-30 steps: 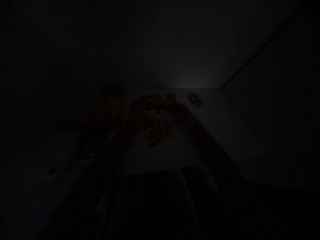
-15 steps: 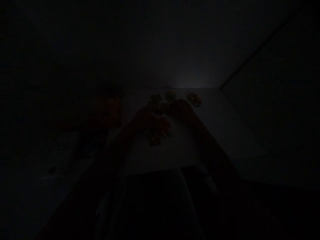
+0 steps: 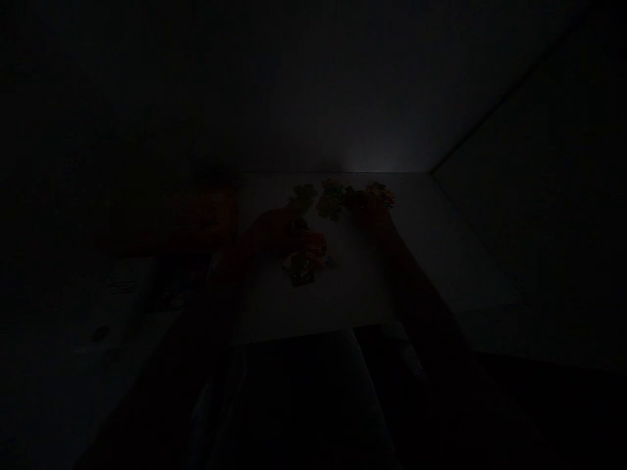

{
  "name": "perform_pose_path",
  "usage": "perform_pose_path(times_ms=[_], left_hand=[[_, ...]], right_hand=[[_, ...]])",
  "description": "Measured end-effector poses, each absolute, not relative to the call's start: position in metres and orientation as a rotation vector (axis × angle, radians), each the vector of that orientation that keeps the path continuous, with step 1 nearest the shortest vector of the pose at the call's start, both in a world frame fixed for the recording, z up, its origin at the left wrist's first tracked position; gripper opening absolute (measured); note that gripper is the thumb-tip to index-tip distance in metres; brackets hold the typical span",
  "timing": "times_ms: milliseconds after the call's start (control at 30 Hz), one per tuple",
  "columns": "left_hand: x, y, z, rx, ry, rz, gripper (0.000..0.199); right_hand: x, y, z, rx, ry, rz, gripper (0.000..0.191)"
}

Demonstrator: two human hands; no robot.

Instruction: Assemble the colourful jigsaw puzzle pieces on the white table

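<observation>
Pale tabletop [image 3: 343,303], dimly lit, with both forearms [image 3: 416,294] reaching across it to bring the hands among the pieces. Left hand [image 3: 272,232]: a cluster of colourful puzzle pieces [image 3: 306,264] lies just to its right. Right hand [image 3: 367,209]: a small group of pieces [image 3: 382,194] lies just beyond. Too dark to tell whether either hand is spread or pinching.

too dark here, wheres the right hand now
In the head view, the right hand lies right of centre, at the far cluster of puzzle pieces on the pale table.
</observation>
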State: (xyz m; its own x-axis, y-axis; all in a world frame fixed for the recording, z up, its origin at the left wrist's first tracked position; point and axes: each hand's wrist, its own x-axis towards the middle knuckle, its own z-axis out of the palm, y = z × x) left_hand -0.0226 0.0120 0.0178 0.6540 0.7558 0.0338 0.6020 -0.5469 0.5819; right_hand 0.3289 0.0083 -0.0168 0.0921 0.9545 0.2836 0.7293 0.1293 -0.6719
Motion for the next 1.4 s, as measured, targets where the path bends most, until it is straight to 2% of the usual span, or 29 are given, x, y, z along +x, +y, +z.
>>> perform_pose_path(times_ms=[400,500,633,767,1000,1100,1233,1400], left_hand=[[-0.013,0.003,0.034,2.363,1.257,0.277,0.043],[-0.012,0.0,0.041,2.3,1.421,0.436,0.048],[-0.015,-0.003,0.049,2.161,1.562,0.671,0.049],[-0.016,-0.003,0.048,2.135,1.591,0.72,0.048],[-0.008,0.003,0.028,2.351,1.434,0.642,0.035],[-0.006,0.003,0.028,2.341,1.432,0.579,0.035],[-0.005,0.002,0.033,2.247,1.498,0.541,0.037],[-0.007,0.005,0.029,2.233,1.521,0.541,0.041]], right_hand=[[0.313,0.012,-0.013,-1.265,-1.428,0.761,0.075],[0.305,0.001,-0.009,-1.193,-1.502,0.839,0.065],[0.304,-0.015,-0.001,-1.117,-1.897,1.035,0.047],[0.311,-0.012,-0.008,-1.316,-1.991,0.718,0.043],[0.302,0.015,-0.044,-1.727,-1.915,0.121,0.063],[0.297,0.015,-0.046,-1.798,-1.92,0.078,0.062],[0.3,0.011,-0.035,-1.838,-1.909,0.17,0.05],[0.317,0.014,-0.026,-1.852,-1.705,0.179,0.046]])
